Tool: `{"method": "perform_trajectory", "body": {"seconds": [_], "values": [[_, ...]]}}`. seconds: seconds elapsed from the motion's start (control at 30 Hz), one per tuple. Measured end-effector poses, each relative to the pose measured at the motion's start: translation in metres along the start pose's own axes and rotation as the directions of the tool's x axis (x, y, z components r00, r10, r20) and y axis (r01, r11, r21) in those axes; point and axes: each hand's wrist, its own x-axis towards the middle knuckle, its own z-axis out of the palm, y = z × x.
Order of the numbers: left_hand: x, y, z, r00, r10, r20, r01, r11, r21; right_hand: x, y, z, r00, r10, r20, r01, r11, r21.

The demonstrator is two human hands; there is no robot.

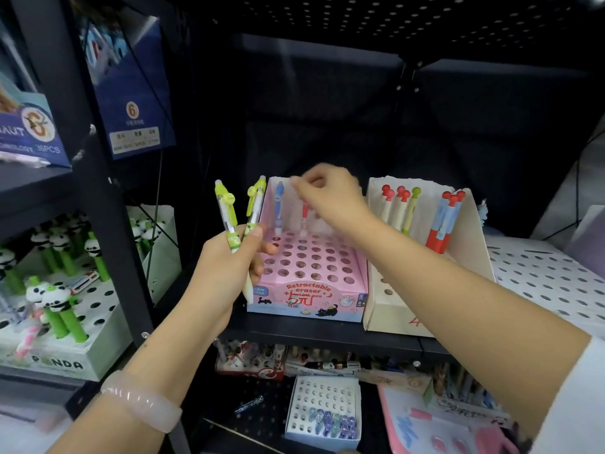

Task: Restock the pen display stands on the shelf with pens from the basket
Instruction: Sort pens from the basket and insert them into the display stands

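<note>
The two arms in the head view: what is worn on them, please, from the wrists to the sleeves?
The left arm is bare up to the frame edge and wears one pale pink, glossy, translucent bangle at the wrist. The right arm is bare along the forearm, with the edge of a white sleeve showing near the elbow. No gloves, rings or watch are visible on the left hand or right hand.
</note>
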Motion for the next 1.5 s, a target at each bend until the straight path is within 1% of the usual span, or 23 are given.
{"method": "perform_trajectory", "body": {"seconds": [0.07, 0.13, 0.23, 0.3, 0.4, 0.47, 0.53, 0.6, 0.67, 0.77, 0.83, 0.9, 0.97, 1.03, 1.1, 1.17, 1.2, 1.23, 1.3, 1.37, 1.4, 1.43, 1.5], "values": [[-0.002, 0.002, 0.007, 0.999, 0.038, 0.014, -0.039, 0.999, 0.027, -0.014, -0.014, 0.002, 0.99, -0.001, 0.142, -0.014, 0.994, 0.104], [-0.004, 0.004, 0.015, 0.998, 0.062, 0.022, -0.063, 0.996, 0.055, -0.024, -0.022, 0.002, 0.984, 0.003, 0.178, -0.031, 0.987, 0.156], [-0.008, 0.006, 0.027, 0.998, 0.065, 0.025, -0.066, 0.995, 0.075, -0.031, -0.025, -0.007, 0.991, 0.024, 0.132, -0.056, 0.968, 0.243], [-0.011, 0.008, 0.035, 0.997, 0.075, 0.036, -0.077, 0.995, 0.066, -0.036, -0.023, -0.016, 0.991, 0.036, 0.133, -0.073, 0.955, 0.286], [-0.018, 0.013, 0.048, 0.995, 0.044, 0.086, -0.041, 0.999, -0.032, -0.04, -0.014, -0.036, 0.99, 0.055, 0.132, -0.099, 0.927, 0.362], [-0.022, 0.015, 0.057, 0.992, -0.018, 0.125, 0.03, 0.996, -0.089, -0.038, -0.007, -0.056, 0.994, 0.088, 0.067, -0.108, 0.906, 0.409], [-0.024, 0.015, 0.063, 0.986, -0.073, 0.15, 0.084, 0.994, -0.071, -0.035, 0.001, -0.082, 0.992, 0.119, -0.029, -0.097, 0.905, 0.415], [-0.024, 0.013, 0.068, 0.981, -0.104, 0.163, 0.111, 0.993, -0.032, -0.033, 0.011, -0.107, 0.986, 0.121, -0.111, -0.072, 0.928, 0.365], [-0.023, 0.011, 0.072, 0.981, -0.114, 0.158, 0.118, 0.993, -0.012, -0.033, 0.023, -0.126, 0.981, 0.116, -0.157, -0.065, 0.953, 0.297], [-0.019, 0.01, 0.076, 0.988, -0.11, 0.109, 0.114, 0.993, -0.03, -0.036, 0.036, -0.139, 0.978, 0.127, -0.167, -0.086, 0.969, 0.234], [-0.015, 0.012, 0.075, 0.991, -0.126, 0.051, 0.131, 0.987, -0.088, -0.035, 0.038, -0.136, 0.979, 0.121, -0.161, -0.088, 0.976, 0.198], [-0.012, 0.014, 0.071, 0.987, -0.163, 0.007, 0.161, 0.97, -0.184, -0.032, 0.034, -0.126, 0.984, 0.08, -0.158, -0.054, 0.986, 0.158], [-0.009, 0.017, 0.064, 0.985, -0.171, -0.004, 0.164, 0.952, -0.258, -0.026, 0.027, -0.113, 0.982, 0.009, -0.186, 0.003, 0.998, 0.064], [-0.008, 0.018, 0.057, 0.988, -0.153, -0.006, 0.146, 0.955, -0.259, -0.018, 0.018, -0.101, 0.971, -0.066, -0.229, 0.055, 0.997, -0.051], [-0.01, 0.016, 0.055, 0.99, -0.136, -0.02, 0.13, 0.975, -0.18, -0.017, 0.014, -0.088, 0.969, -0.142, -0.204, 0.108, 0.98, -0.169], [-0.015, 0.011, 0.067, 0.997, -0.075, -0.02, 0.075, 0.996, 0.039, -0.027, 0.017, -0.065, 0.967, -0.231, -0.104, 0.181, 0.918, -0.353], [-0.018, 0.008, 0.077, 1.0, -0.022, 0.002, 0.021, 0.988, 0.153, -0.036, 0.022, -0.049, 0.965, -0.261, -0.032, 0.224, 0.879, -0.422], [-0.021, 0.004, 0.089, 0.999, 0.042, 0.026, -0.047, 0.971, 0.233, -0.047, 0.027, -0.033, 0.965, -0.262, 0.02, 0.243, 0.86, -0.448], [-0.026, -0.003, 0.109, 0.986, 0.167, 0.024, -0.165, 0.924, 0.345, -0.064, 0.034, -0.014, 0.976, -0.217, 0.005, 0.197, 0.878, -0.437], [-0.028, -0.007, 0.112, 0.968, 0.249, 0.015, -0.236, 0.893, 0.384, -0.065, 0.038, -0.012, 0.976, -0.215, -0.023, 0.19, 0.904, -0.383], [-0.026, -0.007, 0.108, 0.968, 0.25, 0.036, -0.245, 0.893, 0.377, -0.063, 0.039, -0.015, 0.973, -0.229, -0.004, 0.212, 0.906, -0.367], [-0.024, -0.007, 0.103, 0.972, 0.226, 0.063, -0.233, 0.904, 0.359, -0.062, 0.039, -0.018, 0.971, -0.236, 0.019, 0.227, 0.904, -0.361], [-0.019, -0.005, 0.093, 0.986, 0.134, 0.098, -0.156, 0.948, 0.278, -0.062, 0.037, -0.02, 0.97, -0.239, 0.048, 0.24, 0.897, -0.371]]}}
